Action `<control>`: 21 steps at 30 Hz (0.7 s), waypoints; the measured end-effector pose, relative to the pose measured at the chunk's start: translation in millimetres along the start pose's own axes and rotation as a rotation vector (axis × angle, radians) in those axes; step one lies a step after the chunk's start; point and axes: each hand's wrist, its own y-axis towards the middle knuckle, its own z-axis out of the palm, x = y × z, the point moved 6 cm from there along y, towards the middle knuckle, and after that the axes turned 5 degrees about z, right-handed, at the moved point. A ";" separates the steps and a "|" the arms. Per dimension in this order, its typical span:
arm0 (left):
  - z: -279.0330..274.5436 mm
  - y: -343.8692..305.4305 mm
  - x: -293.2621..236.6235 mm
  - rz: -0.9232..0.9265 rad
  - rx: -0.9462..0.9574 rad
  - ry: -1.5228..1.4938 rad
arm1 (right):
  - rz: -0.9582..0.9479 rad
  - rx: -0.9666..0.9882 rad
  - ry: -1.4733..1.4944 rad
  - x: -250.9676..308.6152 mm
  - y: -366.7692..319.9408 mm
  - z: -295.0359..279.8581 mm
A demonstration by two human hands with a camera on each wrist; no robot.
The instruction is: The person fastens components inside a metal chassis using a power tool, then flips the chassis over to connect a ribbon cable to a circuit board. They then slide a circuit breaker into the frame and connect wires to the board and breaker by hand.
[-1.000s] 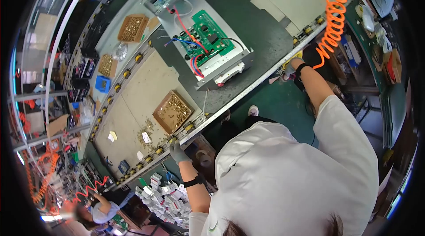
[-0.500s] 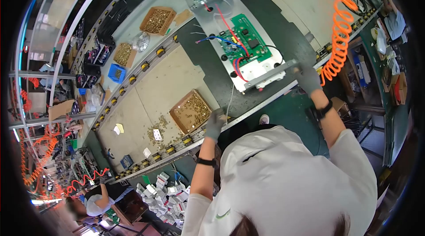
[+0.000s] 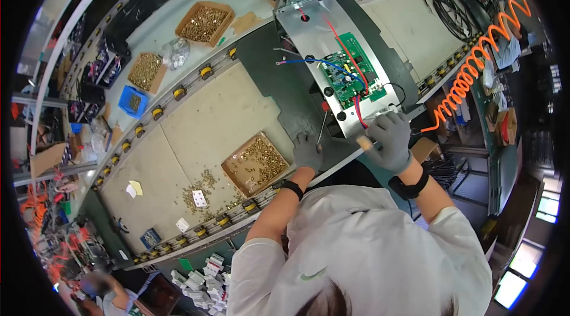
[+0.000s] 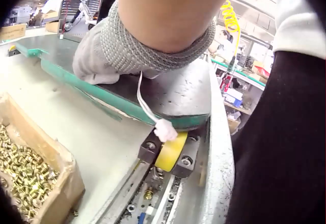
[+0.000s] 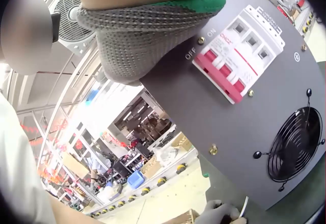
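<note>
An open metal chassis lies on a dark board, with a green circuit board and red and blue wires inside. My right hand, in a grey glove, grips the top edge of its front panel; the fingertips are partly hidden. That dark panel carries a white breaker with red levers and a round fan grille in the right wrist view. My gloved left hand rests on the board left of the chassis, fingers extended, beside a thin white cable.
A cardboard box of brass-coloured fasteners stands left of my left hand, loose ones scattered beside it. Rails with yellow rollers border the bench. An orange coiled hose hangs at right. More boxes and a blue bin line the back.
My left hand has moved from the bench edge onto the board. My right hand has come from the right-hand edge to the chassis front panel. The chassis has turned slightly.
</note>
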 end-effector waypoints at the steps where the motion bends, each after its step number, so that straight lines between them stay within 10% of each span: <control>1: -4.9 -0.5 1.7 -0.005 -0.001 -0.010 | -0.021 0.034 -0.015 -2.2 -0.1 3.1; 12: -57.8 22.7 55.2 -0.358 -0.171 -0.419 | -0.252 0.004 0.123 -53.3 13.9 -17.2; 21: -61.1 58.5 3.5 -0.219 -0.310 -0.679 | -0.125 0.319 0.044 -129.6 -0.7 -28.5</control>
